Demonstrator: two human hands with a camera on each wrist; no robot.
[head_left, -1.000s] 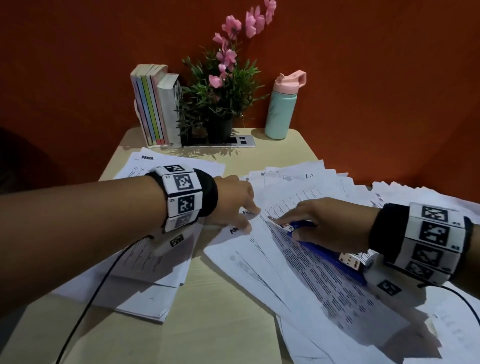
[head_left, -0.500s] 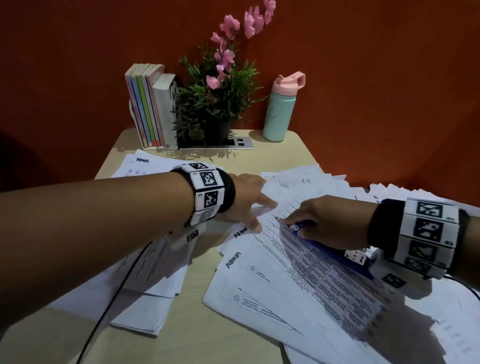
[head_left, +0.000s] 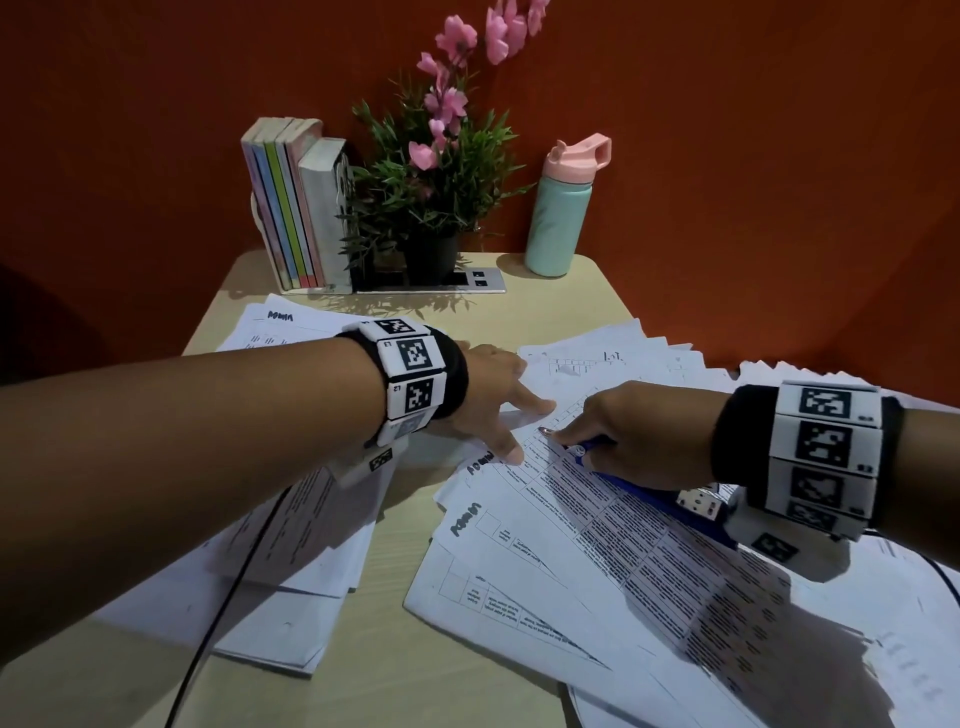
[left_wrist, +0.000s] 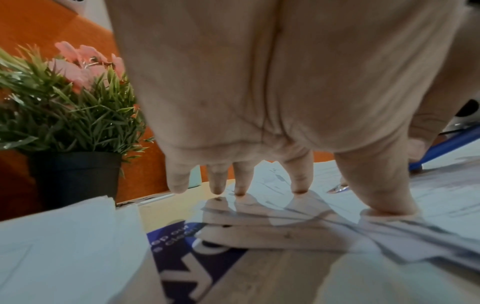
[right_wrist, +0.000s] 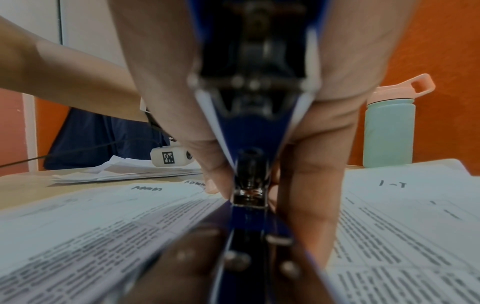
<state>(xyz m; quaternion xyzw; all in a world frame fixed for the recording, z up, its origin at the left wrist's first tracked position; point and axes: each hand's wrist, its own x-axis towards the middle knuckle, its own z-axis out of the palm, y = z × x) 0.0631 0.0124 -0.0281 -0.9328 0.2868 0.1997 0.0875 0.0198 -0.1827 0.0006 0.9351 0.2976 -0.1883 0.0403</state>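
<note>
A blue stapler (head_left: 644, 491) lies on a fanned spread of printed sheets (head_left: 597, 561), and my right hand (head_left: 639, 436) grips it from above. Its metal nose (right_wrist: 249, 195) sits at the sheets' top left corner. In the right wrist view the stapler's blue body (right_wrist: 259, 127) runs between thumb and fingers. My left hand (head_left: 493, 400) presses straight, spread fingertips (left_wrist: 300, 186) on the sheets just left of the stapler's nose. The thumb (left_wrist: 384, 197) presses there too. The stapler's blue edge (left_wrist: 446, 148) shows at the right of the left wrist view.
A second stack of papers (head_left: 270, 545) lies under my left forearm. At the back of the small table (head_left: 363, 686) stand books (head_left: 291, 208), a potted plant with pink flowers (head_left: 431, 171) and a mint bottle with a pink lid (head_left: 561, 208). An orange wall rises behind.
My left hand has slid right along the sheets toward the stapler's nose and spread its fingers. The right hand has stayed on the stapler with little shift.
</note>
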